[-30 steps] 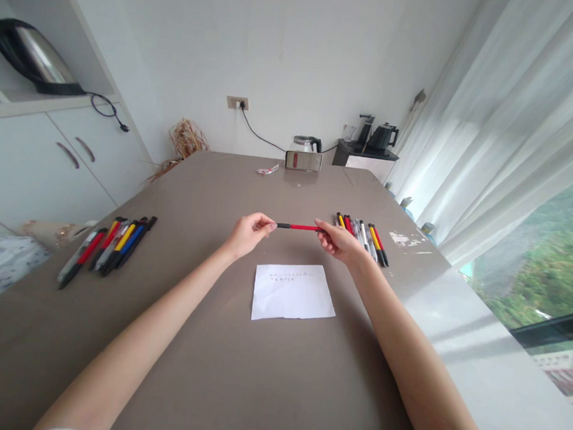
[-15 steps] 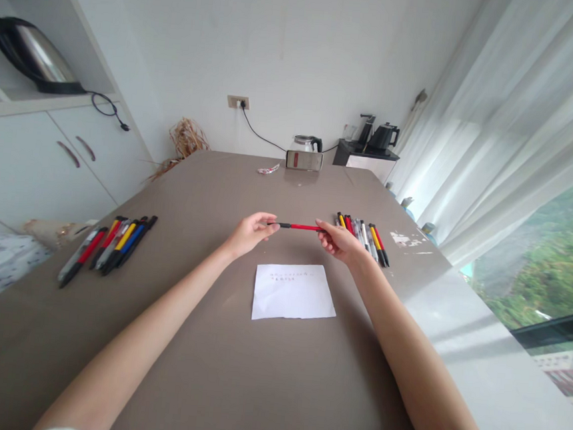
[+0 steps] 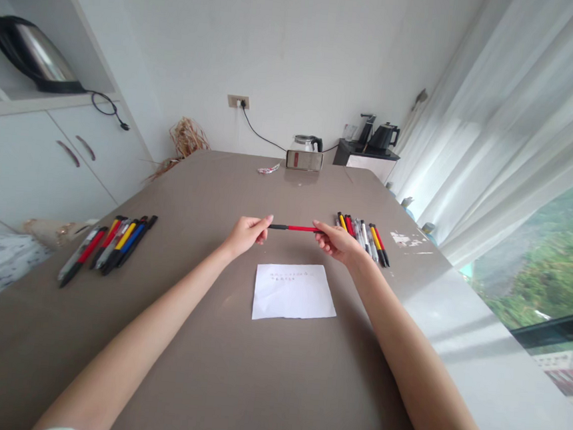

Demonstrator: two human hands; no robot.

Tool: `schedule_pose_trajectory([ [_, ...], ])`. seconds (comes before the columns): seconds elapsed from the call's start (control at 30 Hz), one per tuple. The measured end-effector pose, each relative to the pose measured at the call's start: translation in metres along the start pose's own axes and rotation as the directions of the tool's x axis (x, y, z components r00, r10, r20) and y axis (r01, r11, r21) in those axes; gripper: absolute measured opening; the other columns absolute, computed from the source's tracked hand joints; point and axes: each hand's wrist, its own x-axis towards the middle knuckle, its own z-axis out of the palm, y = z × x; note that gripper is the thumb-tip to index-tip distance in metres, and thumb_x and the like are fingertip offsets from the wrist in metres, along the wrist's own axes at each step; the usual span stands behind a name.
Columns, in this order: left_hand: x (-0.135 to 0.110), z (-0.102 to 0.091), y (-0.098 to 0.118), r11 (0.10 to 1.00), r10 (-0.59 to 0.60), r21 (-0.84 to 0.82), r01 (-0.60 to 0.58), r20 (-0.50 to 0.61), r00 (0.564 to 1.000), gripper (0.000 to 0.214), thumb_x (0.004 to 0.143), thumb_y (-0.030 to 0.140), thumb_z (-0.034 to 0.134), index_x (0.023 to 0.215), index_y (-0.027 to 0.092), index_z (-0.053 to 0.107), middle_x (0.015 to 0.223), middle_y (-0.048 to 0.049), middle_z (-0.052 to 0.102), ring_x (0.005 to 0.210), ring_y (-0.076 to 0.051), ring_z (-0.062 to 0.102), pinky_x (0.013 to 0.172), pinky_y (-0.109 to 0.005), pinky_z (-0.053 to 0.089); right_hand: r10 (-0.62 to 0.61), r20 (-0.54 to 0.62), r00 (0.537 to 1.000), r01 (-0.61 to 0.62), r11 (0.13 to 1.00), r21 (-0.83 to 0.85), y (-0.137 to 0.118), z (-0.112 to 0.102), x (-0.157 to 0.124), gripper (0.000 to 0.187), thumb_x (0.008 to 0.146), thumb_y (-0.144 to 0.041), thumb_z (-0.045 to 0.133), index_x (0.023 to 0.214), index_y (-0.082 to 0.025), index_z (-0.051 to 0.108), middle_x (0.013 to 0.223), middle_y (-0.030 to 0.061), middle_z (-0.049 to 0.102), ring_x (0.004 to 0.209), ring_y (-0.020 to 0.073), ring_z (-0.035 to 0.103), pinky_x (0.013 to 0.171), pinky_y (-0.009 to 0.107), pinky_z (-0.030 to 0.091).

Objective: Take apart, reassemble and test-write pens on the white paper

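Observation:
A red pen with a black grip section is held level above the table, stretched between both hands. The fingers of my left hand are closed around its black end, thumb on top. At the red end, my right hand pinches it between thumb and fingers, which hide the tip. Below the pen lies a white sheet of paper with faint handwriting near its top. Close behind my right hand is a row of several pens in yellow, red, white and black.
Another group of several pens lies at the left of the brown table. At the far edge stand a metal-fronted box and a glass pot. A small patterned wrapper lies nearby. White curtains hang at the right.
My left hand's fingers have curled in from a looser, extended pinch to a closed grip on the black end. The right hand and pen have barely moved.

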Motion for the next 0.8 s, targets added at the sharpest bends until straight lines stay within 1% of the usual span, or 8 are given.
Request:
schedule_pose_trajectory([
  [0.1, 0.0005, 0.0003, -0.0004, 0.999, -0.04, -0.003, 0.04, 0.002, 0.999, 0.047, 0.074, 0.051, 0.043, 0.051, 0.012, 0.055, 0.047, -0.0027, 0.051, 0.042, -0.007, 0.047, 0.043, -0.019, 0.039, -0.006, -0.009, 1.0, 0.006, 1.0, -0.002, 0.0005, -0.0002, 0.0001, 0.034, 0.069, -0.043, 0.058, 0.055, -0.014, 0.052, 0.039, -0.0021, 0.05, 0.032, 0.0027, 0.039, 0.03, 0.014, 0.028],
  [0.17, 0.0008, 0.0008, -0.0006, 0.996, -0.059, -0.069, 0.059, 0.0, 0.998, 0.042, 0.073, 0.051, 0.045, 0.069, 0.013, 0.061, 0.064, -0.0056, 0.059, 0.05, -0.009, 0.051, 0.046, -0.021, 0.043, -0.014, -0.018, 1.0, 0.013, 1.0, -0.002, 0.0011, -0.0009, 0.0002, 0.034, 0.07, -0.043, 0.058, 0.055, -0.014, 0.052, 0.038, -0.0023, 0.049, 0.031, 0.0028, 0.039, 0.029, 0.015, 0.027],
  [0.23, 0.0008, 0.0012, -0.0005, 0.988, -0.034, -0.151, 0.034, 0.004, 0.999, 0.037, 0.07, 0.046, 0.052, 0.091, 0.016, 0.059, 0.085, -0.007, 0.06, 0.063, -0.011, 0.056, 0.052, -0.023, 0.047, -0.017, -0.023, 1.0, 0.017, 1.0, 0.002, 0.0016, -0.002, 0.0004, 0.033, 0.07, -0.043, 0.057, 0.055, -0.014, 0.052, 0.038, -0.0024, 0.049, 0.031, 0.003, 0.039, 0.029, 0.015, 0.027],
  [0.3, 0.0006, 0.0011, -0.0007, 0.981, 0.035, -0.192, -0.035, 0.0, 0.999, 0.04, 0.065, 0.039, 0.06, 0.099, 0.018, 0.055, 0.093, -0.0065, 0.059, 0.072, -0.012, 0.056, 0.059, -0.024, 0.048, -0.015, -0.024, 1.0, 0.016, 1.0, 0.004, 0.002, -0.0029, 0.0005, 0.033, 0.071, -0.043, 0.057, 0.056, -0.014, 0.052, 0.038, -0.0022, 0.049, 0.032, 0.0032, 0.039, 0.029, 0.015, 0.027],
  [0.37, 0.0008, 0.0007, -0.0015, 0.979, 0.092, -0.18, -0.093, -0.016, 0.996, 0.037, 0.062, 0.034, 0.065, 0.092, 0.016, 0.058, 0.085, -0.0054, 0.06, 0.068, -0.011, 0.056, 0.061, -0.025, 0.047, -0.017, -0.024, 1.0, 0.017, 1.0, 0.006, 0.0021, -0.0034, 0.0004, 0.033, 0.071, -0.043, 0.057, 0.056, -0.014, 0.052, 0.039, -0.0021, 0.049, 0.032, 0.0032, 0.04, 0.029, 0.015, 0.028],
  [0.43, 0.0012, 0.0004, -0.0027, 0.981, 0.102, -0.163, -0.107, -0.035, 0.994, 0.03, 0.061, 0.033, 0.065, 0.083, 0.013, 0.06, 0.076, -0.004, 0.06, 0.061, -0.01, 0.054, 0.061, -0.025, 0.046, -0.021, -0.022, 1.0, 0.022, 1.0, 0.007, 0.002, -0.0033, 0.0002, 0.033, 0.071, -0.043, 0.057, 0.056, -0.013, 0.053, 0.039, -0.0019, 0.049, 0.032, 0.003, 0.04, 0.029, 0.015, 0.028],
  [0.57, 0.002, 0.0003, -0.0044, 0.98, 0.04, -0.193, -0.048, -0.047, 0.998, 0.03, 0.063, 0.037, 0.063, 0.082, 0.014, 0.059, 0.074, -0.0033, 0.06, 0.056, -0.009, 0.054, 0.057, -0.024, 0.046, -0.019, -0.012, 1.0, 0.019, 1.0, 0.011, 0.0018, -0.0026, 0.0, 0.033, 0.07, -0.043, 0.058, 0.056, -0.013, 0.053, 0.04, -0.0017, 0.049, 0.032, 0.0029, 0.039, 0.029, 0.015, 0.028],
  [0.8, 0.0039, -0.0005, -0.006, 0.983, -0.047, -0.182, 0.026, -0.112, 0.993, 0.035, 0.066, 0.048, 0.055, 0.06, 0.013, 0.055, 0.055, -0.0008, 0.054, 0.044, -0.007, 0.049, 0.048, -0.023, 0.044, -0.01, -0.025, 1.0, 0.011, 0.999, 0.03, 0.0006, -0.0019, -0.0011, 0.03, 0.07, -0.041, 0.059, 0.057, -0.014, 0.054, 0.041, -0.0007, 0.051, 0.033, 0.0032, 0.04, 0.029, 0.014, 0.03],
])
